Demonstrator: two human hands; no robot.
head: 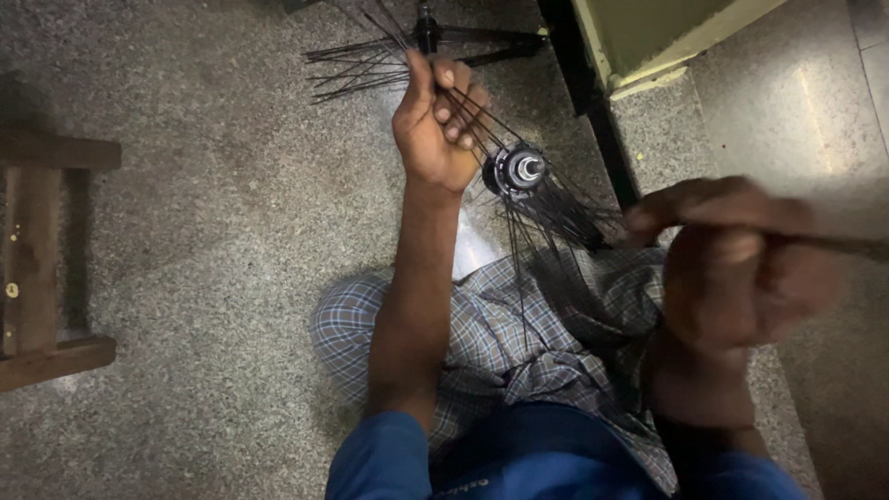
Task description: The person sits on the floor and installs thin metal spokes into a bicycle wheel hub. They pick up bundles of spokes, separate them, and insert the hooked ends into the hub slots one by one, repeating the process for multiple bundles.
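Spokes point(556, 208), thin and black, fan out from a hub point(520, 168) held up over the person's lap. The hub is dark and round with a bright metal axle end at its middle, facing the camera. The left hand point(435, 125) grips a bundle of the spokes just beside the hub, its fingers point(456, 104) curled and pressed together around them, thumb pointing up. The bundle runs up and left past the hand toward another hub point(426, 37) lying on the floor point(204, 231), which has its own loose spokes spread to the left.

The right hand point(732, 268) is close to the camera and blurred. Its fingers point(690, 206) reach left and seem to pinch the outer ends of the lower spokes near the lap, though the blur keeps the grip from being sure.

Below the hub lie checked cloth point(500, 343) over the legs and blue sleeves point(384, 458) at the bottom edge. The floor is speckled grey stone. A wooden stool point(42, 268) stands at the left edge, well apart from the hands. A pale green cabinet point(667, 37) on a dark frame stands at the upper right.
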